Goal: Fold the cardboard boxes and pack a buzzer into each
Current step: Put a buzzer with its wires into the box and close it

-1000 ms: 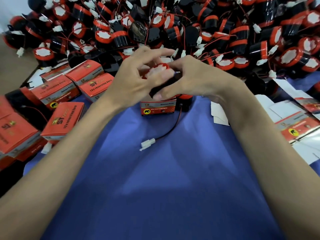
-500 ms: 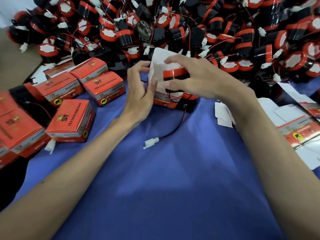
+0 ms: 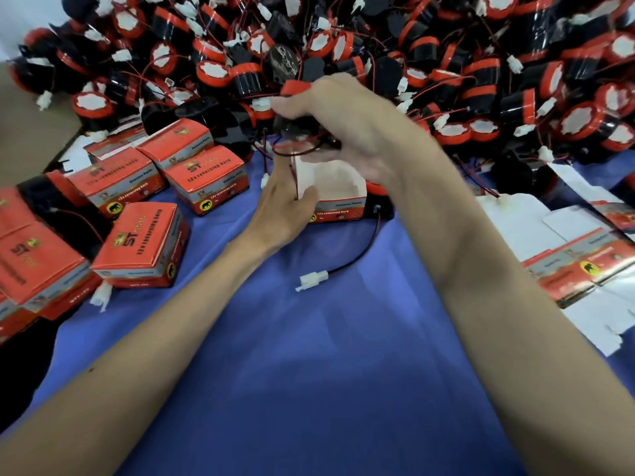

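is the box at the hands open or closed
Open: the box shows its white inside; the right hand holds the buzzer above it.

Both bare forearms reach forward, the left hand low and pinching a box at its corner, the right hand above it, fingers curled round a buzzer.

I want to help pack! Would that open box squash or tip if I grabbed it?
Probably squashes easily: the open box is thin cardboard, empty inside. Likely light and tippy; the left hand steadies it while the right hand holds a buzzer above.
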Demonstrator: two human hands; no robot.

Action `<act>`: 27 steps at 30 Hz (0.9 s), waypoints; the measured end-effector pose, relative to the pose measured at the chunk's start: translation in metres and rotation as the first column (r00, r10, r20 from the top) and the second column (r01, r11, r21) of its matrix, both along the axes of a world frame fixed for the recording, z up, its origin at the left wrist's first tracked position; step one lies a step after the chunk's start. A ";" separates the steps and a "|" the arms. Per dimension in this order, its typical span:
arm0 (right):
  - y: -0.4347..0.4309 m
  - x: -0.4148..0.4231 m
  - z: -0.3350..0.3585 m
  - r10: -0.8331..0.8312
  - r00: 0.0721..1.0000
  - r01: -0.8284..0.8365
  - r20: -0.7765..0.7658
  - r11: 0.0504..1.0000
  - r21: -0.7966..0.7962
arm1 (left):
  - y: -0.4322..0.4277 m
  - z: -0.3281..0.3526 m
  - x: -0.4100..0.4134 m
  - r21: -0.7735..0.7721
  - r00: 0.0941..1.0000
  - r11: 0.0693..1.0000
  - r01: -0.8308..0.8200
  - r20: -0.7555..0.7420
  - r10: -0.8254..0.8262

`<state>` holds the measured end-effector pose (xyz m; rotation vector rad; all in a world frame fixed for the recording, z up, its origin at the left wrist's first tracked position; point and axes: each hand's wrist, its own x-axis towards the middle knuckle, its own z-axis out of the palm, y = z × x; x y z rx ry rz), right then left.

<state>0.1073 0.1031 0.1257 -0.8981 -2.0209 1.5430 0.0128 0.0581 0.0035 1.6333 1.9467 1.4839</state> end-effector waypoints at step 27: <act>0.027 0.026 -0.058 0.080 0.955 -0.264 0.285 0.663 0.701 | -0.003 0.007 -0.002 0.042 0.943 0.993 0.111 0.310 -0.119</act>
